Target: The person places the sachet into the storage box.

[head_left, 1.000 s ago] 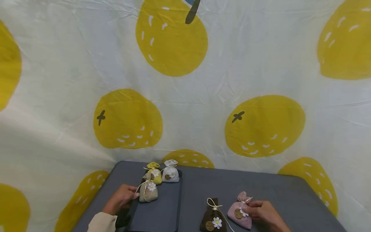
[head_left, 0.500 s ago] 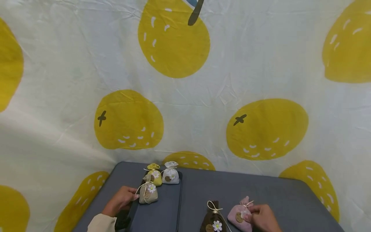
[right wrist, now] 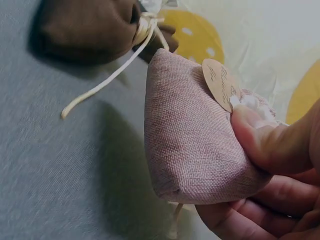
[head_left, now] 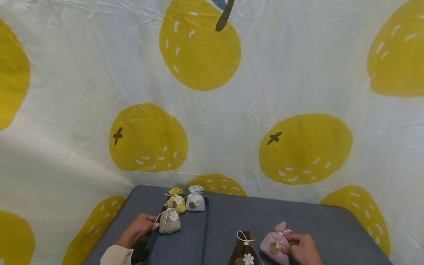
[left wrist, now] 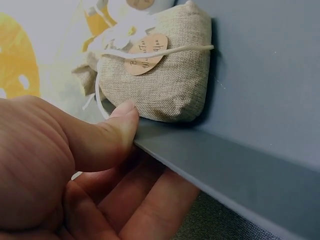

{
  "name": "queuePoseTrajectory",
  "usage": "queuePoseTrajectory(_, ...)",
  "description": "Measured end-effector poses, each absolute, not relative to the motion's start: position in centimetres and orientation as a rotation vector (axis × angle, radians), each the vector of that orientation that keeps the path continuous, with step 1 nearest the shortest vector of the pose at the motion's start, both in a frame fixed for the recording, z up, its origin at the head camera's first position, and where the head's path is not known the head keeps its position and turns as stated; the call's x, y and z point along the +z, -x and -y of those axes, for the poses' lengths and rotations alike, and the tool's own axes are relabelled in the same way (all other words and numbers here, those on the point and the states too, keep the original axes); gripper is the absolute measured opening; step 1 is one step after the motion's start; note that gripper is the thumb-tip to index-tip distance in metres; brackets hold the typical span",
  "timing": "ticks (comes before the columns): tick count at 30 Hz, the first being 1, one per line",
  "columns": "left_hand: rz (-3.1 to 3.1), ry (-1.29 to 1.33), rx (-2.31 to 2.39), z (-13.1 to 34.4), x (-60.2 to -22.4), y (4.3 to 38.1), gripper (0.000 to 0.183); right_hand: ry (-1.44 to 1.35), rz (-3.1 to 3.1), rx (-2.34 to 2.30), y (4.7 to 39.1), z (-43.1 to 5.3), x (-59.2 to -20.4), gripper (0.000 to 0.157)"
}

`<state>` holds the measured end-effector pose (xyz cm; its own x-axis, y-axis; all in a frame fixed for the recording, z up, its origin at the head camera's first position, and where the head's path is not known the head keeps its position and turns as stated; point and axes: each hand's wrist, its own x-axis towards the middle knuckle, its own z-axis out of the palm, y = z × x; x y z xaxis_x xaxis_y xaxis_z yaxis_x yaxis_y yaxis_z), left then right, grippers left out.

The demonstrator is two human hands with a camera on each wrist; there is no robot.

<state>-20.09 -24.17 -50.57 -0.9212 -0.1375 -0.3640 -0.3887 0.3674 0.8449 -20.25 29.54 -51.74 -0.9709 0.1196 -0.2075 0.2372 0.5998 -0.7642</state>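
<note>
My left hand (head_left: 139, 229) grips the left rim of a dark grey tray (head_left: 183, 244), thumb on top and fingers beneath, as the left wrist view shows. Right by that thumb sits a beige drawstring pouch (left wrist: 170, 82) with a round tag, cord and white flower. In the right wrist view, my right hand (right wrist: 280, 160) pinches a pink drawstring pouch (right wrist: 195, 135) between thumb and fingers, the thumb over its flower. The pink pouch casts a shadow on the table beneath it. Left of it lies a dark brown pouch (head_left: 241, 251) with a pale cord.
At the tray's far end stand a yellow pouch (head_left: 179, 206) and a white pouch (head_left: 196, 202). The grey table (head_left: 298, 217) ends at a hanging cloth (head_left: 225, 147) printed with yellow fruit.
My right hand has shifted its hold on the pink pouch and raised it slightly from the table. The left hand stays on the tray rim. The head view has tipped up a little.
</note>
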Motion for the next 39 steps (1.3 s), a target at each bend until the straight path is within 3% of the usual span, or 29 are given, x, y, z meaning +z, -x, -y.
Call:
queuePoseTrajectory(20,-2.391,0.440,1.547,24.3,-50.8,20.3,0.033,-0.050,-2.821,-1.413,19.7,-26.3,-47.6,0.022)
queuePoseTrajectory(39,-2.392,0.449,1.583,24.6,-51.2,20.0,0.035,0.155,-2.821,-1.547,21.7,-21.2,-45.0,0.016)
